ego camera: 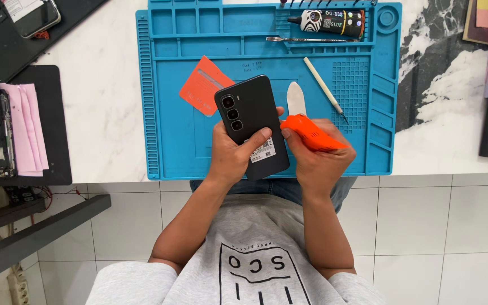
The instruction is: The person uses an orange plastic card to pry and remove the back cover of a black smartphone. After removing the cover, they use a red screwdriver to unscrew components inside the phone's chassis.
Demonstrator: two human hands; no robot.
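Left hand [233, 152] grips the black phone [250, 120], back up, above the blue mat [368, 85] near the counter [102, 101] front edge; right hand [314, 161] clasps an orange tool [311, 135] touching the phone's edge.

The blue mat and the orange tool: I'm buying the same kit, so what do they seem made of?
The blue mat looks like soft silicone or rubber: matte, with moulded compartments and ribbed edges. The orange tool in the right hand looks like hard plastic, evenly bright and slightly glossy; I can't be certain.
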